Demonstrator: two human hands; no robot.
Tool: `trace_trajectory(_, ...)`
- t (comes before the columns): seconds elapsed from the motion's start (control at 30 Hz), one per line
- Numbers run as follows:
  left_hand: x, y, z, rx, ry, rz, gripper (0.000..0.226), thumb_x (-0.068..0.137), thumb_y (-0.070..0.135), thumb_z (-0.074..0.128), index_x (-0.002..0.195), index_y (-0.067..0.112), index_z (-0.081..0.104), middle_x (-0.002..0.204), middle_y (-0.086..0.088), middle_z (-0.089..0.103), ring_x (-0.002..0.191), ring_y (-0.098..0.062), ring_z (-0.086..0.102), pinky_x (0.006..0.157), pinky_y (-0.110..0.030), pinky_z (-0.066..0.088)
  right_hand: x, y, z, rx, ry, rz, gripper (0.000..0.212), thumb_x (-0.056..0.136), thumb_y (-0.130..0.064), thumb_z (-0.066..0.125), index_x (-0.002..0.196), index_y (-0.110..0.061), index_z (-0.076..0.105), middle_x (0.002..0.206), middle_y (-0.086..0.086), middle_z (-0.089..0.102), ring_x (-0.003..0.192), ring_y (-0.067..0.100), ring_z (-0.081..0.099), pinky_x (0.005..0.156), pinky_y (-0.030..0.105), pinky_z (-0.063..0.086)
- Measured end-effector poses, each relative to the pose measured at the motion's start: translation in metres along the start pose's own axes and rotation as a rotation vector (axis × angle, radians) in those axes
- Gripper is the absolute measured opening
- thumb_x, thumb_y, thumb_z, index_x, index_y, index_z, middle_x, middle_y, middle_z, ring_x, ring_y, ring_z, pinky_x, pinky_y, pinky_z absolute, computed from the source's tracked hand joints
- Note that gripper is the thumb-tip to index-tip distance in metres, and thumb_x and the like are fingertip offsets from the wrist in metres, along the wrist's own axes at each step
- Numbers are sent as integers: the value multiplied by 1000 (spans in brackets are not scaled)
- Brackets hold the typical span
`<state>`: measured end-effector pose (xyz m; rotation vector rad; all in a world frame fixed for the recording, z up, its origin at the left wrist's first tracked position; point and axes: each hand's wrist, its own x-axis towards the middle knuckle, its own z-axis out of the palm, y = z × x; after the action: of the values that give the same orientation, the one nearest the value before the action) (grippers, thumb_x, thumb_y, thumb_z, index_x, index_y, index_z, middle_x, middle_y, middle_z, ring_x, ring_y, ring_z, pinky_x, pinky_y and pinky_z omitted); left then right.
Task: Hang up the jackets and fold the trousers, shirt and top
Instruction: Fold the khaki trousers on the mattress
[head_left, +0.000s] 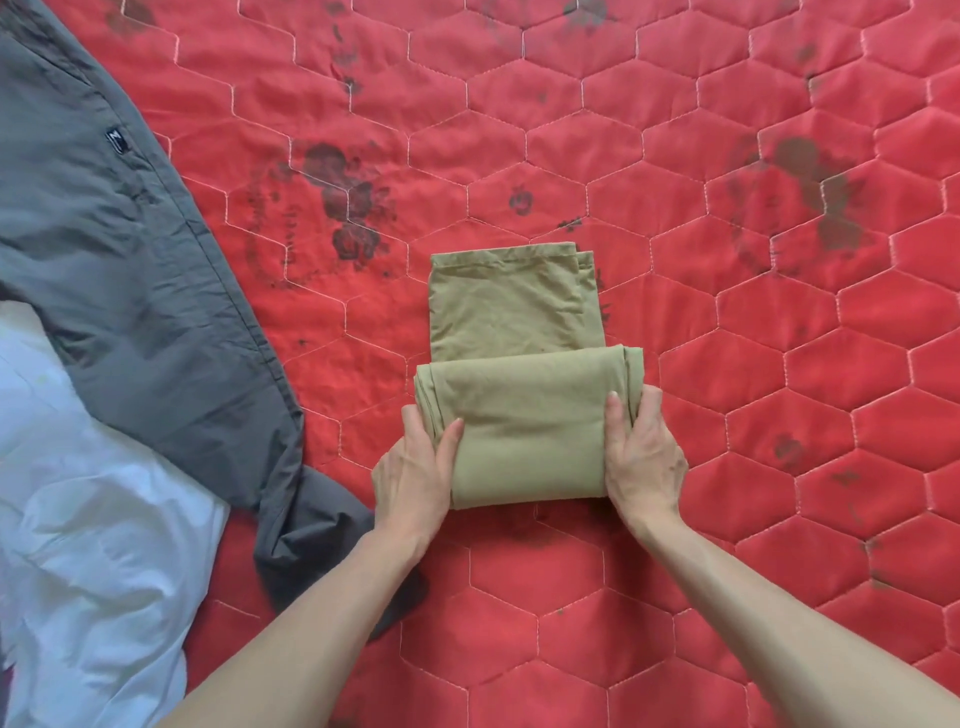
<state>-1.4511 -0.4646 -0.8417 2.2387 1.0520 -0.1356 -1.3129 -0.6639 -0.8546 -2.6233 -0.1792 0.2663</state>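
1. Centre of the red quilted cover (675, 130), and there are the khaki trousers (524, 364), already folded into a narrow strip running away from the person, hems at the far end.

2. The near part is doubled into a thick bundle, and both hands are on it. The left hand (415, 467) clasps the bundle's left edge: thumb lying on top, fingers curled round the side and out of sight beneath.

3. The right hand (641, 457) mirrors it on the right edge, thumb flat on top and fingers wrapped over the layered side. One hand per edge looks like the way to keep the stacked layers square so nothing slips out sideways.

4. My read: this is one of the last folds, the bundle about to be turned over onto the flat far section still lying on the cover. The hems there look slightly offset, so the finished packet may need a tidy.

5. Off to the left, a grey garment (130, 260) lies spread out, running from the far corner to near the left forearm, with a small dark label on it. Jacket or shirt? I cannot tell.

6. Nearer and further left, a white garment (93, 493) sits crumpled, partly under the grey one. Both appear unfolded, so plenty of the task seems left.
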Motion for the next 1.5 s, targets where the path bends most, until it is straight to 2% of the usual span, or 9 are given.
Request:
trace_trajectory(0.1, -1, 4, 6, 47, 34, 1, 45, 100, 65, 32, 105, 20, 35, 82, -9, 66, 82, -42, 69, 65, -44, 46, 2, -5, 6, -49, 102, -44, 47, 107, -33, 47, 149, -11, 41, 137, 16, 54, 124, 37, 55, 90, 50, 47)
trace_trajectory(0.2, -6, 5, 12, 104, 179, 44, 62, 106, 47, 48, 153, 9, 33, 142, -18, 50, 129, -37, 55, 103, -50, 50, 9, -1, 1, -179, 147, -374, 62, 101, -6, 55, 159, -7, 34, 161, 14, 37, 149, 31, 38, 112, 47, 39)
trace_trajectory(0.37, -6, 2, 21, 392, 113, 521, 72, 106, 44, 39, 166, 9, 18, 174, -17, 10, 162, -32, 8, 130, -54, 12, 19, 17, -4, -235, -110, -741, 72, 107, -44, 41, 162, -1, 26, 171, 19, 18, 160, 31, 14, 128, 53, 21)
trace_trajectory(0.53, 4, -2, 25, 469, -8, 555, 84, 100, 61, 39, 167, 16, 15, 175, -16, 3, 162, -34, 1, 129, -55, 11, 21, 19, 3, -62, -174, -495, 91, 103, -53, 43, 164, 2, 4, 174, 17, 1, 162, 26, 3, 131, 44, 15)
trace_trajectory(0.7, 10, -14, 16, 463, -75, 723, 111, 85, 75, 57, 167, 13, 15, 172, -25, 1, 159, -47, -1, 126, -65, 11, 24, 25, -3, -258, -132, -675, 90, 103, -56, 40, 164, 1, 6, 173, 20, 0, 161, 33, 3, 130, 50, 12)
trace_trajectory(0.8, 15, -32, -1, 598, -148, 923, 118, 71, 57, 68, 167, 12, 17, 172, -25, 4, 159, -47, 3, 125, -65, 16, 20, 37, -7, -335, -203, -997, 97, 97, -65, 49, 164, -2, 19, 173, 18, 11, 160, 37, 13, 127, 54, 20)
trace_trajectory(1.0, 6, -15, -11, 664, -141, 900, 102, 68, 15, 74, 161, 2, 33, 167, -31, 21, 155, -52, 17, 122, -65, 29, 25, 45, -26, -412, -323, -1091, 105, 83, -54, 67, 164, -6, 21, 172, 19, 13, 159, 43, 11, 126, 54, 25)
trace_trajectory(1.3, 4, 0, -64, -19, -255, 753, 69, 71, 6, 59, 140, 11, 62, 136, 0, 68, 124, -19, 67, 106, -32, 52, 32, -6, -81, -292, -480, -996, 81, 67, -27, 82, 143, -6, 60, 150, 13, 57, 144, 35, 50, 114, 45, 48)
trace_trajectory(1.5, -2, 0, -86, -409, -97, 374, 57, 74, 13, 68, 129, 28, 63, 105, 11, 75, 92, -13, 74, 81, -22, 57, 54, -34, -124, 103, -603, -750, 45, 86, -28, 81, 128, -19, 68, 108, -13, 75, 91, 10, 73, 77, 35, 57)
